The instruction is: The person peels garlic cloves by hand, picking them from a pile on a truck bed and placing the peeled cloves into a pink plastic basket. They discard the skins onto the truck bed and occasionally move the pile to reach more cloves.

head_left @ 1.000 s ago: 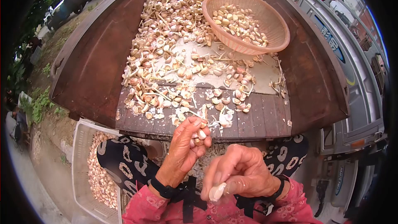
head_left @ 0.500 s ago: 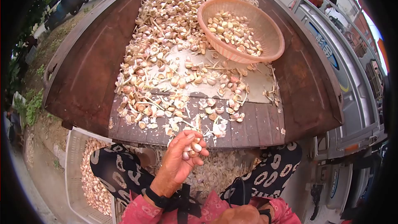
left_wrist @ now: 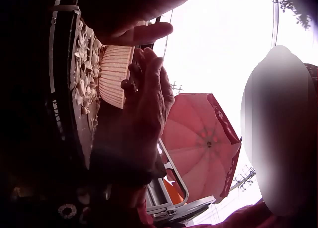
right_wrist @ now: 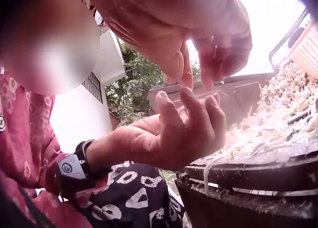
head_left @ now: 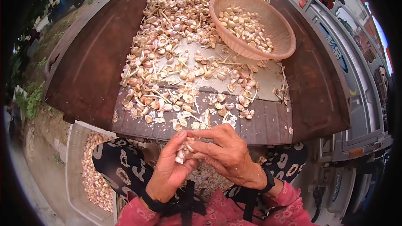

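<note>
We have a small bunch of garlic cloves (head_left: 182, 150) between our hands, low in front of us and just short of the near edge of the bed (head_left: 268, 117). Our left hand (head_left: 171, 170) carries it, palm turned up and fingers curled about the cloves, the thumb up along their outer side. Our right hand (head_left: 230, 155) comes in from the right and above, fingers bent and pointing down, its fingertips right at the bunch; we cannot tell whether they pinch one clove or merely touch. In our judgement the move turns on this: the cloves lie directly left of the right fingertips, cradled in the left palm, so the left is the nearer hand and the right has to work across. The cloves lie at mixed angles, with no shared long axis that we can make out; the lowest points down toward the left palm. The basket (head_left: 274, 23) stands ahead and to the right, nearer our right hand, well apart; the crate (head_left: 73, 155) sits low on our left.
</note>
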A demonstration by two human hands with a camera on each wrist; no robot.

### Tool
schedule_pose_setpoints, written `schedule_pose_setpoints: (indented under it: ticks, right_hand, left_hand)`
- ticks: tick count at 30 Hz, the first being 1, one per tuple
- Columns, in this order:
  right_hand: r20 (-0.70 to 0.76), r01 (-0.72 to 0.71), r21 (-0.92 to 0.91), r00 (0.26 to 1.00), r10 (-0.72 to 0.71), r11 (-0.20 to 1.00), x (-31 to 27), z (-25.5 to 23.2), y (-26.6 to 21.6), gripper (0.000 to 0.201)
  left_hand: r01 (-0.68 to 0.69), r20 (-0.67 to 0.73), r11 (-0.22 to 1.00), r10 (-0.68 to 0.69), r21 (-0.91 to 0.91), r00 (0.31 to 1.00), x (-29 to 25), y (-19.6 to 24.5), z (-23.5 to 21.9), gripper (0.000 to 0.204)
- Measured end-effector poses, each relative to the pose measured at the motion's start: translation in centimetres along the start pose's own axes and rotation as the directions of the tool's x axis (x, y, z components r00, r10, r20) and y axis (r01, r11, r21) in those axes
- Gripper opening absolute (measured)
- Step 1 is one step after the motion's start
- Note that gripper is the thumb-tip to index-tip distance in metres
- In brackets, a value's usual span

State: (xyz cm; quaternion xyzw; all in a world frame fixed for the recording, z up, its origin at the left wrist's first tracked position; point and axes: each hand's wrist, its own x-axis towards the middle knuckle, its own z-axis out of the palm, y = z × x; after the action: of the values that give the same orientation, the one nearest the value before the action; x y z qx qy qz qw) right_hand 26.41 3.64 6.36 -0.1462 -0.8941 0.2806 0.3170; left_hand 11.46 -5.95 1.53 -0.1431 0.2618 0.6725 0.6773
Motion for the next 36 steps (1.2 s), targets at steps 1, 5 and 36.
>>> schedule_pose_setpoints:
  ticks: [1, 5, 36]
  right_hand:
    - [-0.029, -0.021, 0.021, 0.999, 0.021, 1.000, 0.5, -0.3, 1.7, 0.024]
    - [0.024, -0.172, -0.192, 0.984, 0.179, 0.966, 2.8, -2.4, 10.1, 0.016]
    - [0.020, -0.315, 0.545, 0.931, 0.364, 0.777, -3.4, 1.0, 0.3, 0.014]
  left_hand:
    - [0.025, 0.042, 0.999, -0.024, -0.024, 0.999, -1.1, 1.0, -0.5, 0.016]
    - [-0.307, 0.033, 0.943, 0.314, -0.125, 0.949, -9.1, 6.2, -1.6, 0.015]
    - [-0.431, 0.355, 0.481, 0.244, 0.763, 0.902, -3.1, -2.6, 0.1, 0.012]
